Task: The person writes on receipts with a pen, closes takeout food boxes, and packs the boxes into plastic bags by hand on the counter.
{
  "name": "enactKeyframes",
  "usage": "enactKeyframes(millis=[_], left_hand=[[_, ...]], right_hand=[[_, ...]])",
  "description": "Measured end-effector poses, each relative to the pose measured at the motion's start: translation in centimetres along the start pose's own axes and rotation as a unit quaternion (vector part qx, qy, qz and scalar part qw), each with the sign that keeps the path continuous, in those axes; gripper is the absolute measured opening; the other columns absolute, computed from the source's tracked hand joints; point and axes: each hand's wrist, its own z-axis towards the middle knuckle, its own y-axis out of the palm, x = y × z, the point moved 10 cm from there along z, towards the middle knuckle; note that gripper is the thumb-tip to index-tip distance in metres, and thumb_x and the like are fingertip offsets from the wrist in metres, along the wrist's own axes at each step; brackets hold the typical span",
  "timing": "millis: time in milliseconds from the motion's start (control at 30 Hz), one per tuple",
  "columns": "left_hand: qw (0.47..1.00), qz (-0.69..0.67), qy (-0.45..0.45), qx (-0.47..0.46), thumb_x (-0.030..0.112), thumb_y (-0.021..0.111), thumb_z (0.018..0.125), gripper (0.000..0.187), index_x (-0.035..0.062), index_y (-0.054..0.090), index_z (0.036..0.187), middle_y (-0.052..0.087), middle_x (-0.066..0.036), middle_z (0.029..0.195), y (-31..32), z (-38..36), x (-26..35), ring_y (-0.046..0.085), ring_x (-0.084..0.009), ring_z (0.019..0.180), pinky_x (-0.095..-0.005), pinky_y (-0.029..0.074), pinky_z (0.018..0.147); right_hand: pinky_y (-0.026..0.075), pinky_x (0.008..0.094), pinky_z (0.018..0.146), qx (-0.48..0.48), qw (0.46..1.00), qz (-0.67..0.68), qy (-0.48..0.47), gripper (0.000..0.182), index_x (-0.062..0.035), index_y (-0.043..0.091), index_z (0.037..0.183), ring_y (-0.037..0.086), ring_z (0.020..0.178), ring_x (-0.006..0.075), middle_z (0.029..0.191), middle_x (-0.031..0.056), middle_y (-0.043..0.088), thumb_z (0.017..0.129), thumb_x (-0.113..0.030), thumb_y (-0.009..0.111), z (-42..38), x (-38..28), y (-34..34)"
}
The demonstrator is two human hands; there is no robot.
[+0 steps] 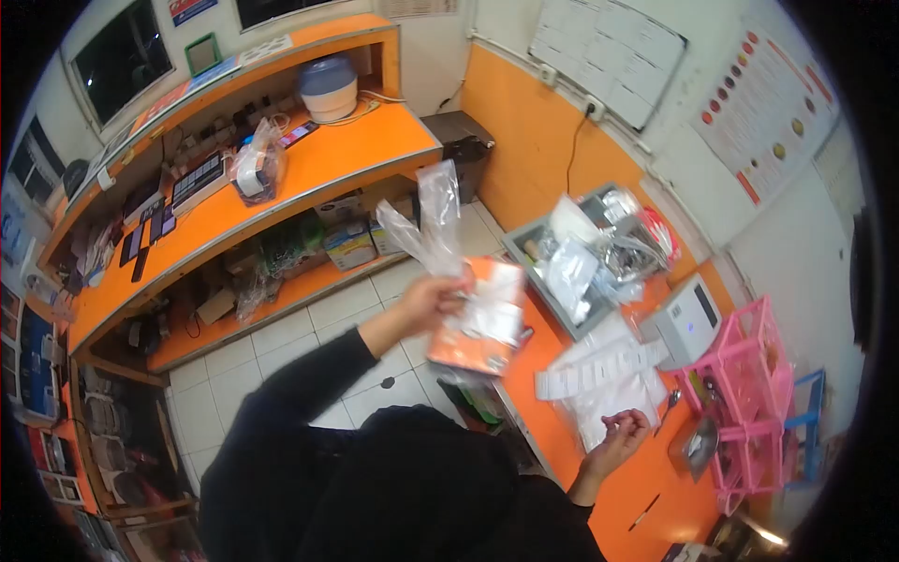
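Note:
My left hand [433, 304] is closed on the gathered neck of a clear plastic bag [438, 211], whose loose handles stick up above my fingers. Inside the bag is an orange box [464, 348] with a white paper [494, 309] on its front; it is held up over the floor beside the right-hand counter. My right hand [620, 438] hovers at or just above a stack of clear and white plastic bags [585, 412], its fingers loosely curled and apart, with nothing visible in them. A long printed receipt [599, 372] lies across the stack, leading toward a white printer [682, 323].
On the orange counter [609, 506] are a grey bin [538, 272] of packets, pink baskets [749, 403], a metal container [695, 445], a spoon [669, 405] and a pen [644, 512]. Across the tiled floor, another counter [375, 140] carries a bagged item [257, 173] and a blue-white tub [328, 89].

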Motion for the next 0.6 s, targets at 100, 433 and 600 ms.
enactKeyframes(millis=[100, 433, 600], left_hand=[[0.969, 0.206, 0.082, 0.108, 0.017, 0.065, 0.083, 0.019, 0.0075, 0.062, 0.1, 0.06, -0.002, 0.083, -12.5, 4.4, 8.5, 0.057, -0.0135, 0.068, -0.0311, 0.047, 0.065], [0.677, 0.585, 0.28, 0.347, 0.029, 0.062, 0.085, 0.033, 0.0053, 0.06, 0.108, 0.061, -0.005, 0.087, -42.0, 15.2, 43.5, 0.057, -0.0164, 0.073, -0.0336, 0.048, 0.062], [0.726, 0.441, 0.412, 0.329, 0.03, 0.065, 0.092, 0.067, 0.0021, 0.033, 0.144, 0.052, -0.019, 0.132, -31.6, 17.5, 42.7, 0.053, -0.0266, 0.12, -0.0335, 0.045, 0.098]], right_hand=[[0.045, 0.0273, 0.073, -0.036, 0.999, -0.002, -0.005, 0.014, -0.0029, 0.049, 0.109, 0.048, 0.078, 0.013, 0.09, 0.0042, 0.047, 0.098, -0.012, 0.049, -0.5, 1.4, 4.7], [0.048, 0.0266, 0.068, 0.029, 0.991, -0.126, 0.026, 0.011, -0.0033, 0.052, 0.103, 0.053, 0.076, 0.0125, 0.092, 0.0042, 0.05, 0.095, -0.008, 0.056, -3.4, 2.9, 4.8], [0.052, 0.0259, 0.072, 0.049, 0.989, -0.141, 0.002, 0.011, -0.0028, 0.053, 0.1, 0.055, 0.084, 0.0106, 0.095, 0.0035, 0.051, 0.093, -0.007, 0.06, -4.7, 2.4, 3.1]])
